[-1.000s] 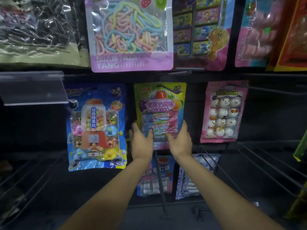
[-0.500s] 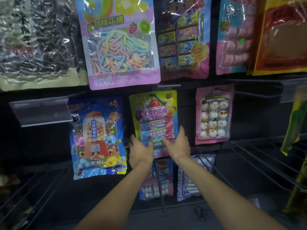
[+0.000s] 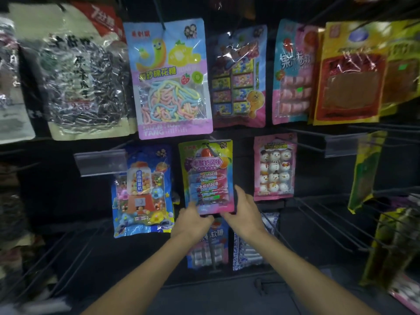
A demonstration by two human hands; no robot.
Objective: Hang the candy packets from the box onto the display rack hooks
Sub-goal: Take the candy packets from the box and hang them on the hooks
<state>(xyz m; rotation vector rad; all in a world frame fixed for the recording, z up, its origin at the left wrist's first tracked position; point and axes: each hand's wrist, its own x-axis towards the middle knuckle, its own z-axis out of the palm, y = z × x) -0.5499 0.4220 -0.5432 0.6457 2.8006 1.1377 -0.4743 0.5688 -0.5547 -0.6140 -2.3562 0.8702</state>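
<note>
Candy packet (image 3: 208, 176) is hanging on its hook (image 3: 210, 151), right above both hands. Left hand (image 3: 193, 220) curls round the bottom-left corner. Right hand (image 3: 245, 214) lies pretty flat along the bottom-right edge, thumb underneath. Blue gumball packet (image 3: 142, 192) sits just left of the left hand, and the snowman packet (image 3: 275, 169) is up-right of the right hand.

Two hands up for us, the left hand (image 3: 193, 220) and the right hand (image 3: 246, 210). Level with the fingers we count three packets: the blue gumball packet (image 3: 142, 192) to their left, the yellow-green packet (image 3: 205, 171) at the fingertips, the pink snowman packet (image 3: 275, 169) to their right. Under the fingers, two more, the blue-red packet (image 3: 221, 237) and the blue-white packet (image 3: 247, 253). Two clear tag holders, the left tag holder (image 3: 100, 162) and the right tag holder (image 3: 341, 145), both above finger height.
</note>
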